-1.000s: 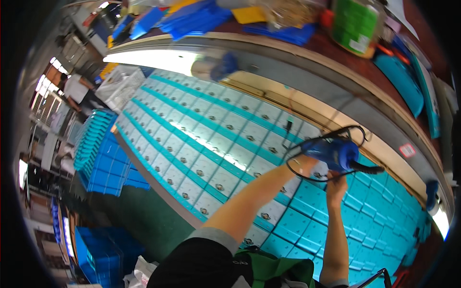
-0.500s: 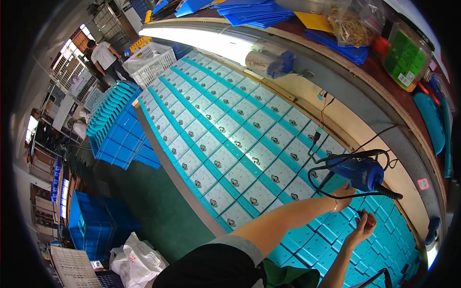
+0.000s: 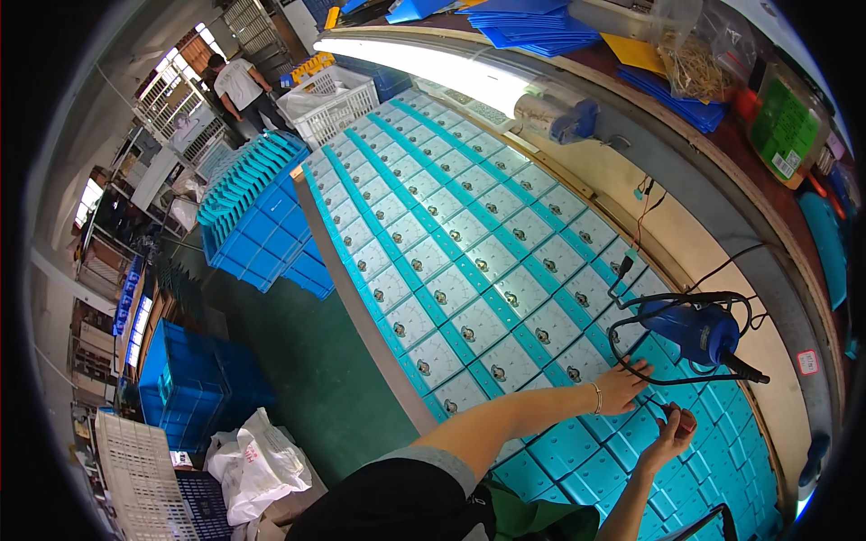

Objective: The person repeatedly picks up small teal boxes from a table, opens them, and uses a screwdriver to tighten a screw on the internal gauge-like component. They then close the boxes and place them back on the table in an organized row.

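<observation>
Rows of square panel meters (image 3: 481, 323) with white dial faces and teal edges cover the long table. Nearer to me lie plain teal housings (image 3: 564, 455), packed side by side. My left hand (image 3: 622, 388) rests on the housings with its fingers spread, a bracelet at the wrist. Just right of it, my right hand (image 3: 669, 442) closes round the dark reddish handle of a screwdriver (image 3: 688, 421). Its thin dark shaft points toward my left fingers; the tip is hard to make out. Beyond both hands is a blue power tool (image 3: 693, 332) with a looped black cable.
A shelf (image 3: 776, 225) with blue sheets (image 3: 532, 32), a bag of small parts (image 3: 699, 68) and a green-labelled jar (image 3: 787, 126) borders the right. A lamp (image 3: 433, 68) runs below it. Blue crates (image 3: 262, 225) stand left; a person (image 3: 242, 95) stands farther back.
My left hand has moved down and left from beside the blue tool, its fingers now spread on the housings. The right hand has shifted slightly. The whole view has swung left.
</observation>
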Available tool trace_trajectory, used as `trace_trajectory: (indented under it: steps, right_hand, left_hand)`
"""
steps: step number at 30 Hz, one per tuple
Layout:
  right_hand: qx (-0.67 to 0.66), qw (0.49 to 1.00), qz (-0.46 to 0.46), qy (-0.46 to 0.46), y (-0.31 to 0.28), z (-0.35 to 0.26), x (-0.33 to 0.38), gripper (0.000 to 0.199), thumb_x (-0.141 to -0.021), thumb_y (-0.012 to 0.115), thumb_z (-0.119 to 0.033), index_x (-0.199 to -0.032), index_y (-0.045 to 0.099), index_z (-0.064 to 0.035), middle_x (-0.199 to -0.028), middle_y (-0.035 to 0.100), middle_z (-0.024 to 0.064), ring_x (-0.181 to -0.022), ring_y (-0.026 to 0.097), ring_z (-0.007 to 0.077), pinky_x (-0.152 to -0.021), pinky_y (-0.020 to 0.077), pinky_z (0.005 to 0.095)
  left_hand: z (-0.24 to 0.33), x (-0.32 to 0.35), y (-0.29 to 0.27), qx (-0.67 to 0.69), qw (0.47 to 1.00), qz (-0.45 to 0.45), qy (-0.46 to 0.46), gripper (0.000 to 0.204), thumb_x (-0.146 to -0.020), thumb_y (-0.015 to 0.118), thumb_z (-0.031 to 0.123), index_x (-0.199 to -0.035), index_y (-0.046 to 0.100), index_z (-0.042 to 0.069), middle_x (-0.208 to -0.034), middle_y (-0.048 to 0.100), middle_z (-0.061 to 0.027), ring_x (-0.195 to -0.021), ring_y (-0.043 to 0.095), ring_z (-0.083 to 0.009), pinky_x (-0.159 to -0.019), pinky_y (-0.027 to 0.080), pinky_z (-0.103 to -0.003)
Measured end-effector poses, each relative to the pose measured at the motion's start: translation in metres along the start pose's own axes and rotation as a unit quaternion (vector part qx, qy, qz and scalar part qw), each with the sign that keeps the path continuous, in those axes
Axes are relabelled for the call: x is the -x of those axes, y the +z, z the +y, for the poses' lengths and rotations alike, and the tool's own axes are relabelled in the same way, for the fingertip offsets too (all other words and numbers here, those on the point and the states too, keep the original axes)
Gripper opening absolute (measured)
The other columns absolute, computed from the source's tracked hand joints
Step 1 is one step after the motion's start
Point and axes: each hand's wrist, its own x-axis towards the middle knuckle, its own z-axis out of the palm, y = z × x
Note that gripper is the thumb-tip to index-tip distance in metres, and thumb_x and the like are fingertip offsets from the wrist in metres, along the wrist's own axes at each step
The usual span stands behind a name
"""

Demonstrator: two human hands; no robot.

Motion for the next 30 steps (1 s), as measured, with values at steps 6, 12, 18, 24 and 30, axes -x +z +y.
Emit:
trace_trajectory:
  steps: [6, 12, 18, 24, 30]
  right_hand:
    - [-0.006, 1.000, -0.028, -0.001, 0.001, 0.002, -0.001, 0.034, -0.090, 0.061, -0.027, -0.111, 0.051, -0.0032, -0.102, 0.064, 0.0114, -0.089, 0.064, 0.0176, -0.064, 0.0506, 0.0231]
    - [-0.006, 1.000, -0.027, 0.002, 0.001, 0.000, 0.002, 0.032, -0.090, 0.061, -0.027, -0.109, 0.051, -0.0037, -0.102, 0.064, 0.0106, -0.088, 0.064, 0.0170, -0.062, 0.0499, 0.0221]
    - [0.002, 1.000, -0.021, -0.002, -0.004, -0.002, 0.008, 0.030, -0.090, 0.060, -0.026, -0.108, 0.052, -0.0043, -0.101, 0.065, 0.0100, -0.088, 0.064, 0.0166, -0.061, 0.0489, 0.0214]
    - [0.001, 1.000, -0.026, 0.010, -0.003, -0.009, 0.016, 0.030, -0.091, 0.060, -0.026, -0.109, 0.052, -0.0042, -0.102, 0.065, 0.0103, -0.089, 0.064, 0.0166, -0.061, 0.0488, 0.0212]
    - [-0.005, 0.999, 0.027, 0.025, -0.012, -0.012, 0.018, 0.028, -0.087, 0.064, -0.021, -0.107, 0.053, -0.0037, -0.095, 0.065, 0.0089, -0.082, 0.066, 0.0164, -0.056, 0.0484, 0.0223]
  left_hand:
    - [0.004, 0.009, -0.004, 0.014, 1.000, -0.025, 0.001, 0.064, -0.084, 0.061, 0.034, -0.137, 0.040, 0.003, -0.151, 0.022, -0.0124, -0.142, 0.013, -0.0289, -0.114, 0.013, -0.049]
    - [0.003, 0.017, -0.008, -0.001, 0.999, -0.024, 0.025, 0.063, -0.086, 0.057, 0.036, -0.137, 0.040, 0.003, -0.150, 0.024, -0.0117, -0.143, 0.011, -0.0294, -0.113, 0.013, -0.050]
    - [0.005, 0.019, -0.007, -0.030, 0.998, -0.044, 0.027, 0.064, -0.087, 0.056, 0.039, -0.138, 0.038, 0.004, -0.151, 0.023, -0.0116, -0.143, 0.012, -0.0290, -0.113, 0.013, -0.051]
    - [-0.001, 0.036, 0.017, -0.050, 0.998, -0.005, 0.040, 0.067, -0.088, 0.053, 0.042, -0.141, 0.034, 0.006, -0.153, 0.018, -0.0106, -0.143, 0.012, -0.0269, -0.114, 0.011, -0.050]
    - [0.007, 0.024, -0.007, -0.069, 0.994, -0.035, 0.078, 0.067, -0.082, 0.061, 0.040, -0.135, 0.040, 0.005, -0.146, 0.032, -0.0142, -0.136, 0.028, -0.0294, -0.107, 0.024, -0.053]
